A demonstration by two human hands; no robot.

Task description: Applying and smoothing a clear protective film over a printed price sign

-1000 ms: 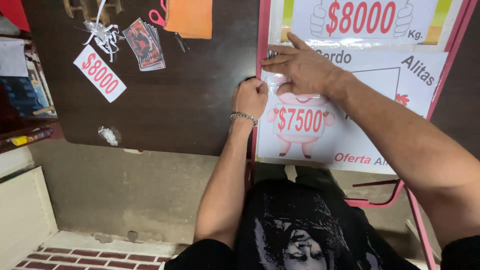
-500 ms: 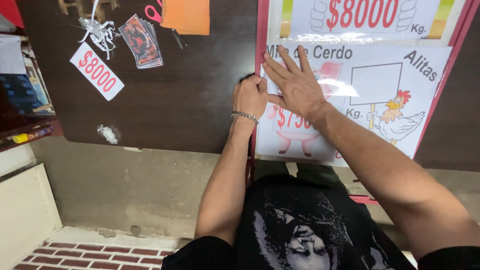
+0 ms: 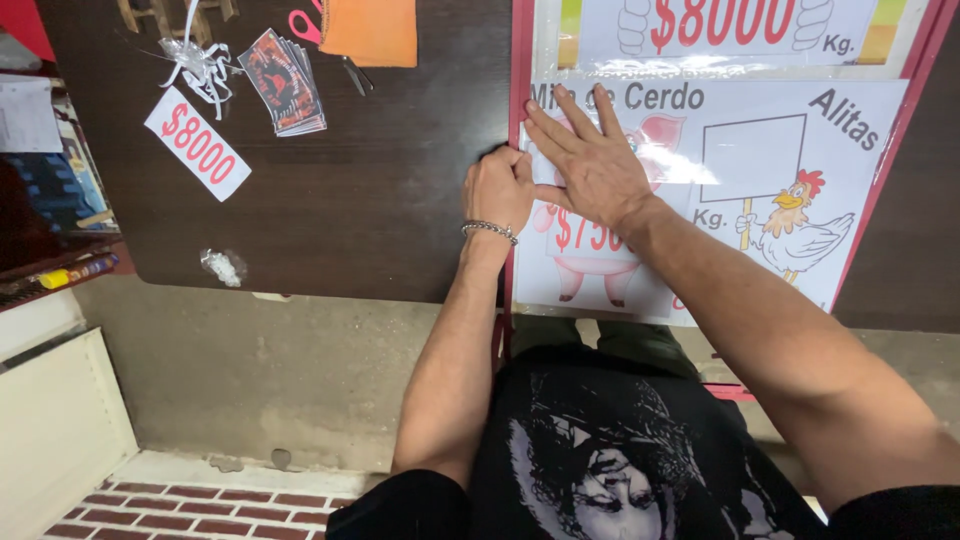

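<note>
Toward the tabletop's [image 3: 380, 200] far left corner: a white price tag [image 3: 197, 143], a clear plastic twist, a stack of printed cards [image 3: 285, 80]. Far edge: orange sheet [image 3: 370, 30] over pink-handled scissors. At the poster's near left edge: left hand [image 3: 497, 190], grip pinched together on the edge of the laminated poster [image 3: 790, 200]. Just right: right hand [image 3: 590, 165], fingers spread apart, flat on it. Progress, judged: the poster lies mostly flat; its left side is being pressed down, and the chicken panel's blank sign remains unfilled.
</note>
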